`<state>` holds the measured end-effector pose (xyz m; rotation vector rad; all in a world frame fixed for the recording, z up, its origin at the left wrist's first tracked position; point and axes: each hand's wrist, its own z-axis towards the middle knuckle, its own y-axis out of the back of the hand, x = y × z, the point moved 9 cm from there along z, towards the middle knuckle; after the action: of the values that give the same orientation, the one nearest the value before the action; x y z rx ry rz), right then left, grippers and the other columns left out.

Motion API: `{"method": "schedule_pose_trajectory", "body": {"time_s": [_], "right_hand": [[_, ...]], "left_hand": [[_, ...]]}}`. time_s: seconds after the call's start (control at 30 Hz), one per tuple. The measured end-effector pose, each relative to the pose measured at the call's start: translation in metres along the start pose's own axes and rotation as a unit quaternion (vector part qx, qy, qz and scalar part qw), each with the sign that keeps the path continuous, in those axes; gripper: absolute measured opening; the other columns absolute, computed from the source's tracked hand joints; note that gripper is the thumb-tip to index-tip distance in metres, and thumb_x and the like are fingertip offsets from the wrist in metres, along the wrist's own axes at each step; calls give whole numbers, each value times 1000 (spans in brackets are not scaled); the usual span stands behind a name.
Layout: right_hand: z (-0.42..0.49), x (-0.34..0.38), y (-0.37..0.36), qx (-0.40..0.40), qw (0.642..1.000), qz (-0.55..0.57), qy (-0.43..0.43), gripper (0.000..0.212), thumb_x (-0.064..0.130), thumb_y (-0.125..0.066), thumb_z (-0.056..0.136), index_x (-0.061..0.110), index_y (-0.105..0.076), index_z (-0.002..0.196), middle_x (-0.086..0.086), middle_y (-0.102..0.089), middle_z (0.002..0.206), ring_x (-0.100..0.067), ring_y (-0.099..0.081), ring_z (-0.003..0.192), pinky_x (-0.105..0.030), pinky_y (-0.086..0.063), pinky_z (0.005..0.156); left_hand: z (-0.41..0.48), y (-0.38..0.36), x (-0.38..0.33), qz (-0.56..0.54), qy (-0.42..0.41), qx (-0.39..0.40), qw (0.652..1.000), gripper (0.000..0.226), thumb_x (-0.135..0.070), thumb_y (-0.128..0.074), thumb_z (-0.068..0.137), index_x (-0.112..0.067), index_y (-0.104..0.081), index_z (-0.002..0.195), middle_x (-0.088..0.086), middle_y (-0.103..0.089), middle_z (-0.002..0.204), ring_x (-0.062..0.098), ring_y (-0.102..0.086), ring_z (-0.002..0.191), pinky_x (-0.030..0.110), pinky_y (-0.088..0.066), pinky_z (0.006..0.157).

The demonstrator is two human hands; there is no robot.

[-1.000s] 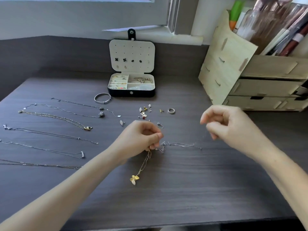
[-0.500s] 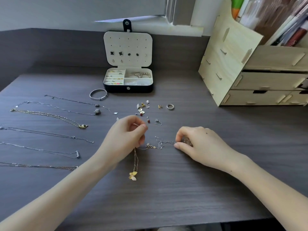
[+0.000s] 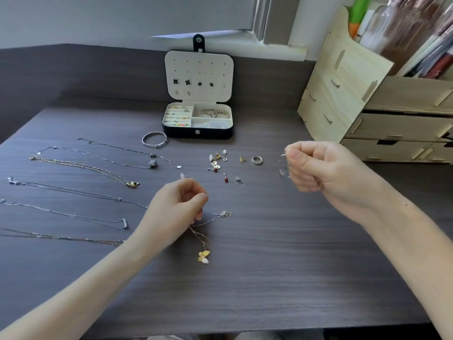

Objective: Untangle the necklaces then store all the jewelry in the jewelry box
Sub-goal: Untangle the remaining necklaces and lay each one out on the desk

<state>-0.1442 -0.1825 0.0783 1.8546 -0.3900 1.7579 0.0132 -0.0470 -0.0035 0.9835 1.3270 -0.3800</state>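
Gold chain (image 3: 197,235) trails toward me from the pinch of my left hand (image 3: 179,207), pendant (image 3: 204,256) on the desk (image 3: 269,278). My right hand (image 3: 328,170), raised well off to the right, curls round what seems a blurred silver chain (image 3: 282,165).

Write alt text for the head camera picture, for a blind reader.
The left hand pinches a gold necklace on a dark desk while the right hand, raised, grips a silver chain. Behind them are an open jewelry box, loose earrings, and necklaces laid out at left.
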Motion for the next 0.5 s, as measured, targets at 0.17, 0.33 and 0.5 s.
{"method": "schedule_pose_trajectory", "body": {"time_s": [0.17, 0.33, 0.5], "right_hand": [[0, 6, 6, 2, 1000, 11, -5, 31, 29, -53, 83, 12, -39, 61, 5, -28, 49, -12, -22, 48, -23, -17, 47], [2, 11, -9, 59, 997, -38, -21, 29, 27, -64, 82, 24, -56, 54, 5, -32, 48, -11, -25, 47, -18, -24, 44], [10, 29, -41, 132, 982, -128, -38, 19, 34, -64, 75, 16, -67, 76, 4, -43, 50, -8, -32, 47, -16, -29, 45]], "left_hand": [[-1, 4, -5, 81, -12, -20, 996, 17, -12, -56, 86, -18, -60, 71, -7, -59, 50, 7, -51, 48, 28, -41, 60], [-13, 6, -42, 243, -183, -54, 951, 44, -54, -49, 72, -28, -69, 102, -12, -61, 105, 11, -54, 101, 29, -39, 88], [-14, -29, -65, -59, -120, 164, 977, 55, -43, -65, 73, -41, -49, 126, -26, -53, 128, -14, -38, 124, 18, -31, 105]]}}
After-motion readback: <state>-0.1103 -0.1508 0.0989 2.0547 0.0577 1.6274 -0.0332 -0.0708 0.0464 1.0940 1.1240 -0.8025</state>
